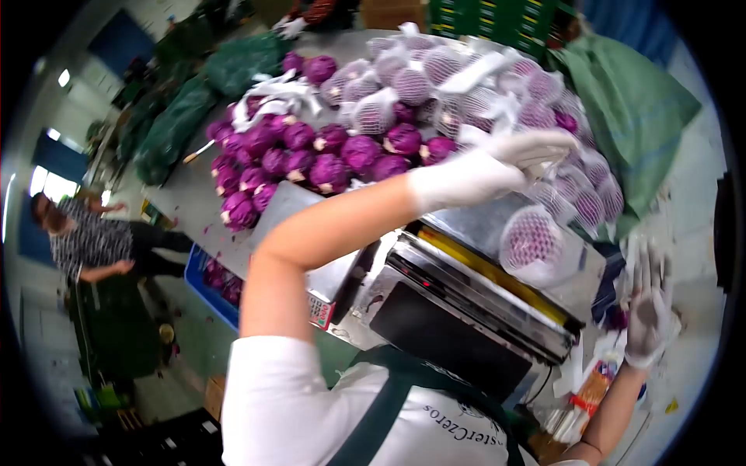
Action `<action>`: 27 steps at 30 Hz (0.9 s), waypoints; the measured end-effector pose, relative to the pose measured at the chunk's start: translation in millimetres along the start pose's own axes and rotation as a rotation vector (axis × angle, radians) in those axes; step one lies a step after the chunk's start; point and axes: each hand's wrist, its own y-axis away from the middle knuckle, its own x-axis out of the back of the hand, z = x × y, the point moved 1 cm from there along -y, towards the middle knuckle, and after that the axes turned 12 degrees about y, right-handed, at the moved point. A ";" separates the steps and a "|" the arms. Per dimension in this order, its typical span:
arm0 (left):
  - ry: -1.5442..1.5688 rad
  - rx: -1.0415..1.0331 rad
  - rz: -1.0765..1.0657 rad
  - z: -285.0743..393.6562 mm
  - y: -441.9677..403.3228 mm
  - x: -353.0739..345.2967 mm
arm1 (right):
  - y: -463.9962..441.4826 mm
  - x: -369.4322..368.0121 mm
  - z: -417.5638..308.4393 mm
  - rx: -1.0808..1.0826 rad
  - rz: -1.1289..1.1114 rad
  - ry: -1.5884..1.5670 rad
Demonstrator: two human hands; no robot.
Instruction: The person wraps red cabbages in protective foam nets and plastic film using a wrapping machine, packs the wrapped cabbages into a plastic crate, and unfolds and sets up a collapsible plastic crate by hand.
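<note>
My left hand [517, 159], in a white glove, reaches across to the right with its fingers stretched out above the netted red cabbages [536, 113]. Nothing shows clearly in its grasp. My right hand [650, 314], also gloved in white, is at the right with fingers spread and palm showing. Between the two hands, a red cabbage in white netting [532, 239] sits on the metal top of a wrapping machine [474, 287]. Bare red cabbages [361, 154] are heaped on the table to the left of the netted ones.
A scale [299, 221] with a keypad stands left of the machine. White net sleeves [284, 97] lie on the bare cabbages. A green sack [629, 109] is at the right, green crates [493, 23] behind. A blue crate [211, 289] holds cabbages. Another person [97, 241] stands at the left.
</note>
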 end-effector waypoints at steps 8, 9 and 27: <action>-1.055 0.098 -0.304 -167.5 20.0 72.9 | -9.2 40.5 214.9 -0.502 0.085 0.571; -1.045 0.244 -0.270 -155.0 18.5 63.3 | -1.8 52.9 234.1 -0.628 0.178 0.344; 1.054 1.345 0.411 -126.6 283.2 -46.5 | 282.4 -37.6 115.9 -1.165 -0.114 -0.649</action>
